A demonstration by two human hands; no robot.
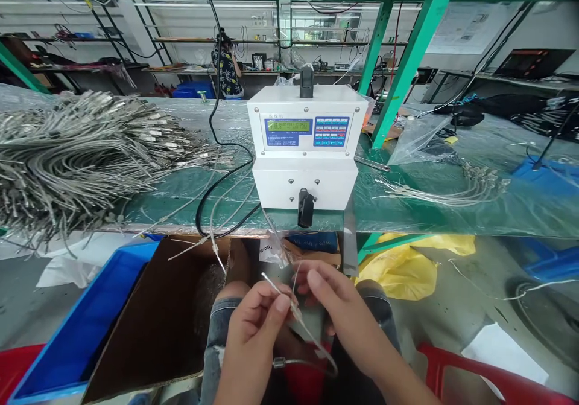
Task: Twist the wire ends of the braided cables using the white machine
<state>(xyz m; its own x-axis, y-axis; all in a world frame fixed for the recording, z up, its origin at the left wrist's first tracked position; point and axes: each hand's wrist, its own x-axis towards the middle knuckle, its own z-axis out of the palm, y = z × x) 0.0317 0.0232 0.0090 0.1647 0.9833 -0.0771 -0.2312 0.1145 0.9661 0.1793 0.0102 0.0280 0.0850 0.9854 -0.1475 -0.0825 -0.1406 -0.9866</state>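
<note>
Below the bench edge, my left hand (260, 326) pinches a thin white cable (311, 331) between thumb and fingers, close to its bare end. The cable loops down beneath my hands to a small metal connector (279, 362). Just to the right, my right hand (332, 293) has its fingers bent beside a fine strand near the cable end; whether the fingertips grip it is hard to make out. Above both hands a white machine (304, 151) with a display, a keypad and a black front part stands on the green bench (181, 203).
A large pile of cables (81, 157) covers the bench's left side; a smaller bundle (465, 188) lies right. An open cardboard box (154, 314) and a blue bin (85, 320) are at lower left. A green post (407, 67) rises behind. A person (227, 67) is farther back.
</note>
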